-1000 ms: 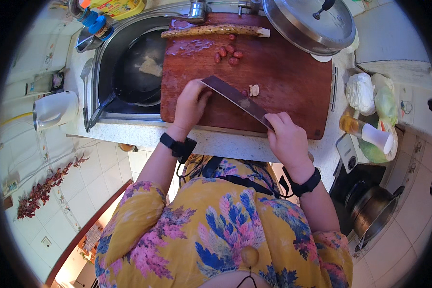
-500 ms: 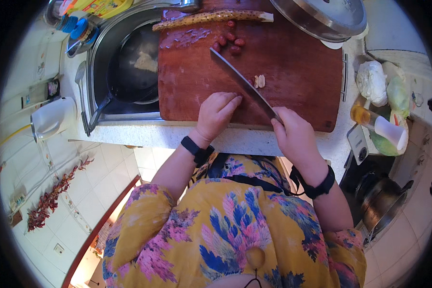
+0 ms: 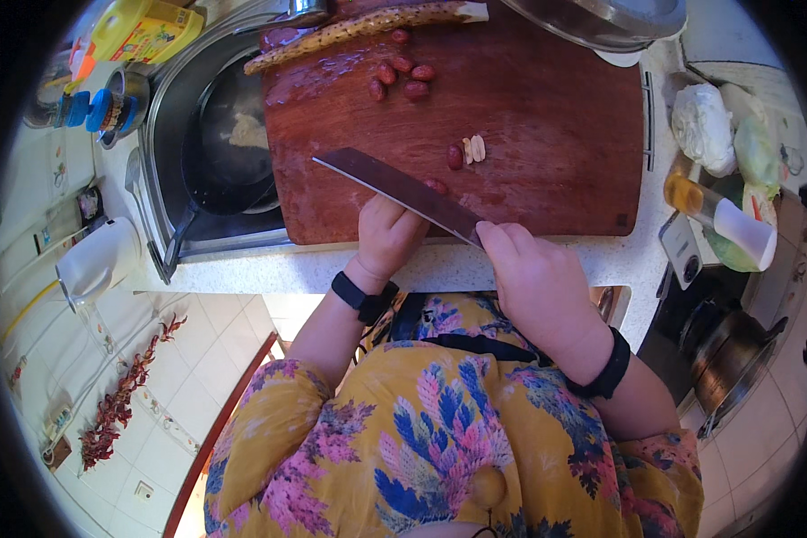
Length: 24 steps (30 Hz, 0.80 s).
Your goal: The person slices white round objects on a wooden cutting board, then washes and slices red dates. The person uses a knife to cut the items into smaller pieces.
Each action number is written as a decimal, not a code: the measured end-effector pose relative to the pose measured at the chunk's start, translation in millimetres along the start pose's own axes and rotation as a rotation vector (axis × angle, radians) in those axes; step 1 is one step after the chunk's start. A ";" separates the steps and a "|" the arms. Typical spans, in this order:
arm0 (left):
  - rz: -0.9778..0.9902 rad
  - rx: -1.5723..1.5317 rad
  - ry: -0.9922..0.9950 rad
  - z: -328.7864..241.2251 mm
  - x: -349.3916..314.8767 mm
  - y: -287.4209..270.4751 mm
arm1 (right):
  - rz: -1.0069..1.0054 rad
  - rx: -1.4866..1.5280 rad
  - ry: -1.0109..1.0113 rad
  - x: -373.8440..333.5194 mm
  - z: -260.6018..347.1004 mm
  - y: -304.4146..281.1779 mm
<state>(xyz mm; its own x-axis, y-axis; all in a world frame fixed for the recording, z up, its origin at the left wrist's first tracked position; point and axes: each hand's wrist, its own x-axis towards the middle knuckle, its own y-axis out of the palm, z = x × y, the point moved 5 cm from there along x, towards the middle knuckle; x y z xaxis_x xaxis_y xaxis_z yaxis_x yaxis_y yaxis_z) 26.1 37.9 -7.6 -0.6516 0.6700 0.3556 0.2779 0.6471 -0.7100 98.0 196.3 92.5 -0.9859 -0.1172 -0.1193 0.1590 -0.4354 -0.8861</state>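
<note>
In my right hand point(image 3: 540, 278) is the handle of a kitchen cleaver point(image 3: 403, 190), its blade slanting up and left across the near part of the brown cutting board point(image 3: 547, 117). My left hand point(image 3: 389, 235) is at the board's near edge, its fingertips hidden by the blade. Just past the blade a red date point(image 3: 435, 186) partly shows. Another red date point(image 3: 455, 157) lies beside small pale pieces point(image 3: 475, 149). Farther back is a loose group of several red dates point(image 3: 402, 65). A long, spotted brown yam point(image 3: 368, 36) lies along the far edge.
Left of the board, a black pan point(image 3: 215, 179) sits in the sink point(image 3: 152, 117), something pale inside it. A spatula point(image 3: 143, 206) lies left of the sink. A metal lid point(image 3: 592, 22) overlaps the board's far right. Bags point(image 3: 701, 130) and a bottle point(image 3: 722, 220) stand to the right.
The cleaver has swung leftward, its tip coming nearer and its blade turning flatter over my left hand. My left hand has shifted nearer to me, and its fingers are now covered. The view has also shifted.
</note>
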 end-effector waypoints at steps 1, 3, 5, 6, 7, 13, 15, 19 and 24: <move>-0.008 0.003 0.000 -0.8 0.7 -0.9 | 0.010 -0.003 0.000 0.9 -0.2 0.5; -0.026 -0.001 -0.002 -2.2 2.5 -2.6 | 0.026 -0.005 -0.002 2.7 -0.6 1.3; -0.044 -0.008 0.010 -3.5 4.4 -4.3 | 0.039 -0.007 -0.010 4.8 -0.5 1.5; -0.050 -0.011 0.019 -4.1 5.2 -5.1 | 0.044 0.004 -0.010 6.0 -0.4 1.3; -0.044 -0.010 0.011 -3.5 6.1 -5.1 | 0.047 0.009 -0.012 7.2 -0.2 1.0; -0.033 -0.073 0.002 -1.1 8.2 -6.7 | 0.142 0.010 -0.009 15.4 3.1 1.4; -0.043 -0.090 -0.007 -0.4 8.5 -6.9 | 0.172 -0.010 -0.003 18.1 4.5 2.6; -0.052 -0.073 -0.026 0.4 9.1 -6.9 | 0.211 -0.023 0.012 23.1 4.9 5.1; -0.038 -0.119 -0.041 1.7 8.0 -7.1 | 0.249 -0.023 0.024 26.2 4.8 9.0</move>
<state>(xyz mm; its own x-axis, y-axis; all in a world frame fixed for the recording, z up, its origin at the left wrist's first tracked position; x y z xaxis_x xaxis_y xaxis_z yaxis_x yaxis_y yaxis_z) 17.6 38.1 -0.8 -0.6907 0.6303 0.3544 0.3325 0.7121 -0.6184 73.9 185.0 83.5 -0.9175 -0.1970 -0.3455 0.3962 -0.3751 -0.8381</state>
